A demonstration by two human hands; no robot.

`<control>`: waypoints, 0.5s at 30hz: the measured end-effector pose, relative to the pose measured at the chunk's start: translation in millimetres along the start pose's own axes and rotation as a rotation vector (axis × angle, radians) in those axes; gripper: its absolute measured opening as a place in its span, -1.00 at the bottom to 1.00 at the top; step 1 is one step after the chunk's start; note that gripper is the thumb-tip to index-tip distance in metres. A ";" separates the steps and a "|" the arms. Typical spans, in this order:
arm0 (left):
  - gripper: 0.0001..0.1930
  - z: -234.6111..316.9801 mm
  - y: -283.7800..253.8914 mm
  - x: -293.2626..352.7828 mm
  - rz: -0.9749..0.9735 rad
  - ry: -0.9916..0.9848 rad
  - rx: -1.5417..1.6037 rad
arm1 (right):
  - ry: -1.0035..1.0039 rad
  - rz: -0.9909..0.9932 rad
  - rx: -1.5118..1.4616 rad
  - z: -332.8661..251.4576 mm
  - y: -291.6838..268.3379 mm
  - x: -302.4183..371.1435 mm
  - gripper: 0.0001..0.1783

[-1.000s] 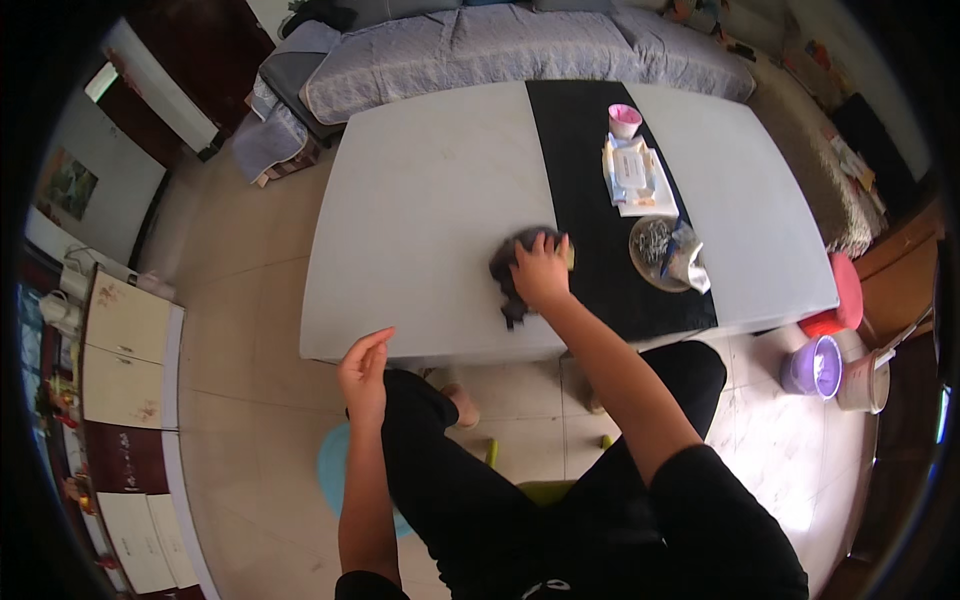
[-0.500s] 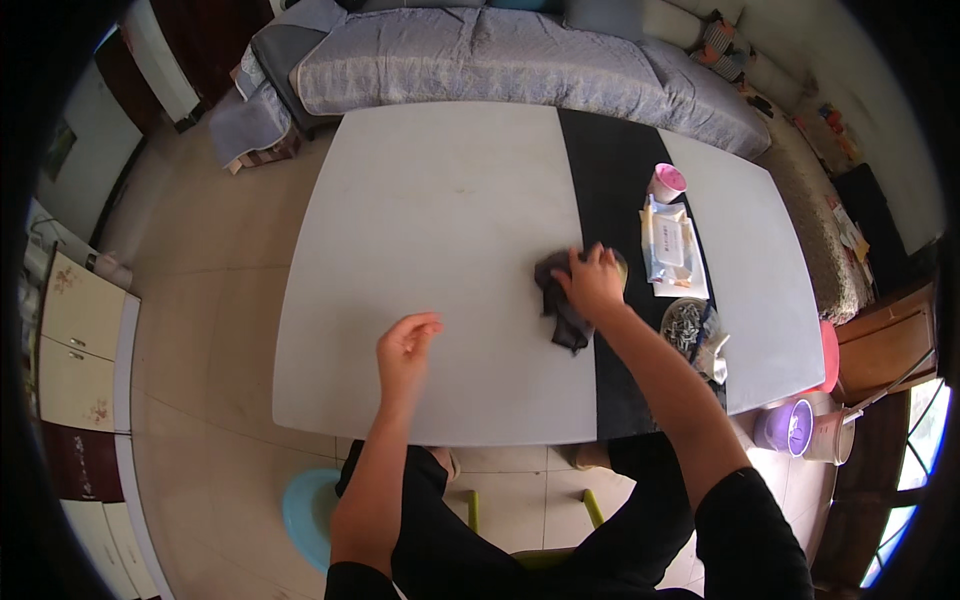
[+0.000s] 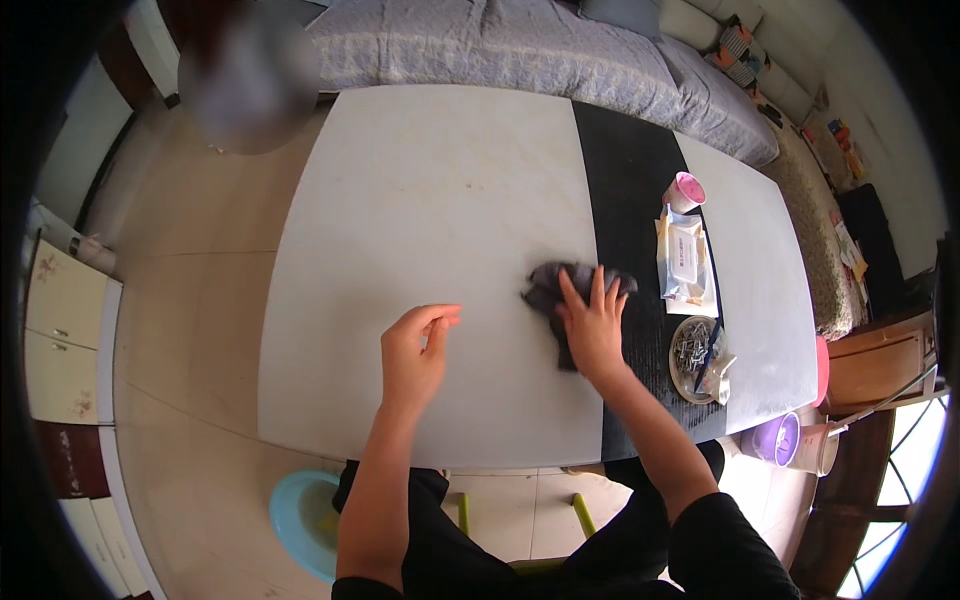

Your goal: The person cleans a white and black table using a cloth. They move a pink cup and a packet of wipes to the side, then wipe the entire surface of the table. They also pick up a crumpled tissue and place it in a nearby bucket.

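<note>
A crumpled dark grey cloth (image 3: 545, 285) lies on the white table top (image 3: 420, 200), reaching toward the black stripe. My right hand (image 3: 595, 325) rests on it from above, fingers spread and palm down. Part of the cloth is hidden beneath that hand. Over the white surface to the left hovers my left hand (image 3: 415, 350), its fingers bent and drawn together toward the thumb. Nothing shows in its grasp, and it is apart from the cloth.
On the black stripe (image 3: 635, 170) stand a pink cup (image 3: 684, 192), a wipes packet (image 3: 684, 255) and a round dish (image 3: 692, 345) of small metal pieces. A light blue basin (image 3: 290, 510) is at lower left, a purple bucket (image 3: 772, 438) at right. Beyond the table is a sofa (image 3: 500, 50).
My right hand has spread its fingers flatter over the cloth, which has changed shape under it. My left hand is held slightly farther right. The view has shifted a little.
</note>
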State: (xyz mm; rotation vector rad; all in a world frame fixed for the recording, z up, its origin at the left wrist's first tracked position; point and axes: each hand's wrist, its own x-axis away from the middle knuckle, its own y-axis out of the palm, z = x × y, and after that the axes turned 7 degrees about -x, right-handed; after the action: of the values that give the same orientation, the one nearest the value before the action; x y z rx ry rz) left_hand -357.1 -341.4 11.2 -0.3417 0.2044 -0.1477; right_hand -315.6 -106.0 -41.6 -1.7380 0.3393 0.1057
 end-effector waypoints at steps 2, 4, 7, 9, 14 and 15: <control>-0.86 3.1 -3.0 2.3 -0.015 -0.021 0.008 | -0.094 -0.123 -0.012 -9.9 -21.5 35.6 -0.41; -0.86 7.1 -5.4 4.7 -0.033 -0.062 -0.006 | -0.178 -0.131 0.023 -2.7 -21.9 49.1 -0.41; -0.85 7.6 -11.8 3.8 -0.061 -0.081 0.018 | -0.159 -0.038 -0.044 19.7 5.1 -3.4 -0.52; -0.85 11.3 -10.8 2.1 -0.069 -0.098 0.015 | -0.179 0.156 0.057 32.2 22.3 -62.0 -0.61; -0.84 10.9 -4.2 -3.4 -0.068 -0.098 0.051 | 0.056 0.062 0.421 34.2 36.1 -136.9 -0.67; -0.84 9.9 -5.7 -3.3 -0.059 -0.115 0.060 | 0.060 0.055 0.411 28.0 37.1 -123.6 -0.66</control>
State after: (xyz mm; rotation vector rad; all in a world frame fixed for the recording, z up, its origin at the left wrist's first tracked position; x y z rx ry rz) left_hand -358.7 -343.0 22.8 -0.2958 0.0761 -0.1915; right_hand -440.5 -64.0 -50.4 -1.3271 0.4215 0.0206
